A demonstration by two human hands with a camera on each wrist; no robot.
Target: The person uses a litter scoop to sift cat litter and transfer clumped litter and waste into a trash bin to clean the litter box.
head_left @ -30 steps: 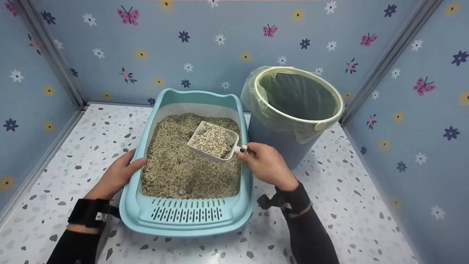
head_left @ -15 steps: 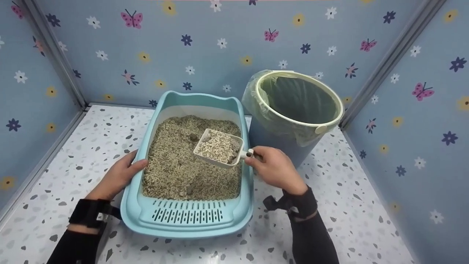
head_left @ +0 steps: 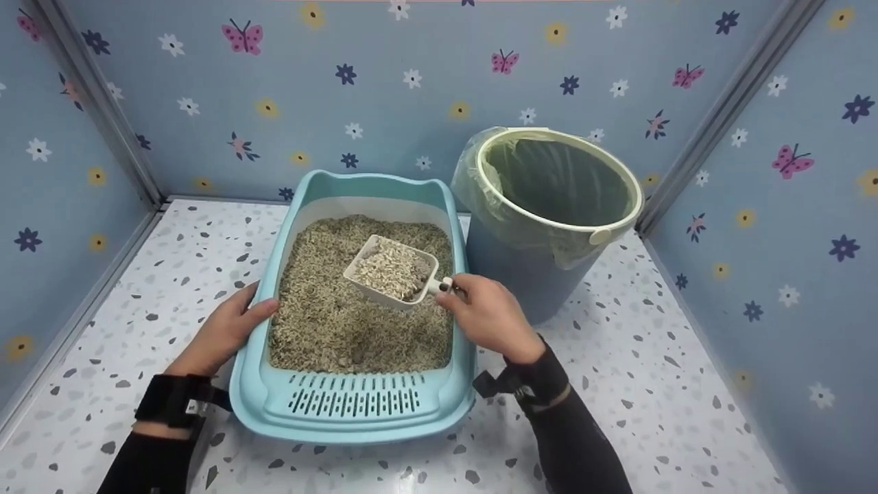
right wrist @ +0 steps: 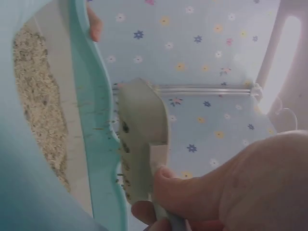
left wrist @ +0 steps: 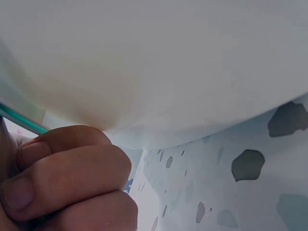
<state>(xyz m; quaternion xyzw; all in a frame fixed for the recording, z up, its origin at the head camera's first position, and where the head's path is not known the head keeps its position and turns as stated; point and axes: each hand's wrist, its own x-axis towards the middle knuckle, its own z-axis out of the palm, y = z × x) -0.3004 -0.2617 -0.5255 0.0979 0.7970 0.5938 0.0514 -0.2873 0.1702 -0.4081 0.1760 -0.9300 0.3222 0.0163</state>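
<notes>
A light blue litter box (head_left: 353,431) full of grainy tan litter (head_left: 309,315) stands on the speckled surface. My left hand (head_left: 223,329) grips its left side, the thumb over the rim; in the left wrist view my curled fingers (left wrist: 77,178) lie by the white outer wall. Between thumb and fingers, my right hand (head_left: 487,312) pinches the short handle of a pale litter scoop (head_left: 376,295). Heaped with lighter pellets, the scoop is held over the right half of the litter. In the right wrist view bits of litter fall from its slotted underside (right wrist: 126,159).
Right of the box, close against it, stands a blue-grey bin (head_left: 525,291) with a cream rim (head_left: 641,199) and a translucent greenish bag (head_left: 473,185) folded over it. Flower-patterned walls (head_left: 398,89) enclose the back and both sides.
The scoop went right and toward me, then back left, staying over the litter. A dark clump seen half a second ago beside the scoop is out of sight now. The left hand keeps its grip.
</notes>
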